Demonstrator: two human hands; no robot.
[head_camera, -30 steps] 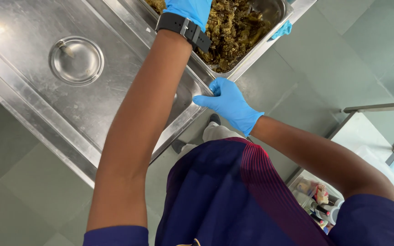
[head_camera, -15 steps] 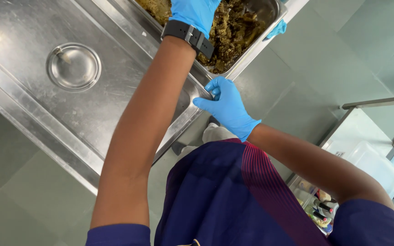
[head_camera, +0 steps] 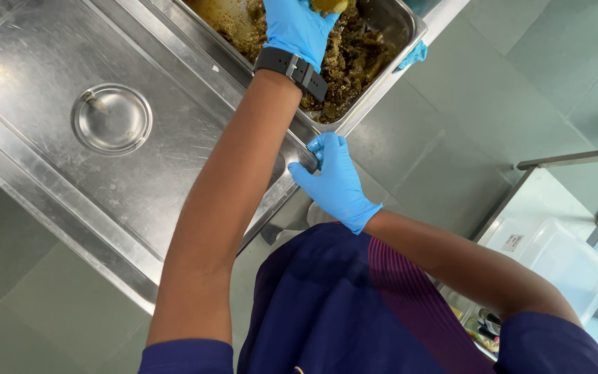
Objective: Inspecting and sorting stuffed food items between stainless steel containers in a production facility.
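Note:
My left hand, in a blue glove with a black watch on the wrist, reaches into a steel tray of dark brown-green cooked food. Its fingers close round a yellowish lump of food at the top edge of the view. My right hand, also gloved in blue, curls its fingers over the edge of the steel counter, just below the tray's near corner.
A round recessed drain sits in the steel counter at the left. A bit of blue material hangs at the tray's right rim. A white plastic tub stands low on the right, over a grey-green tiled floor.
The view has tipped so that more of the tray and my left hand show. My left hand now holds a lump of food. My right hand stays on the counter edge.

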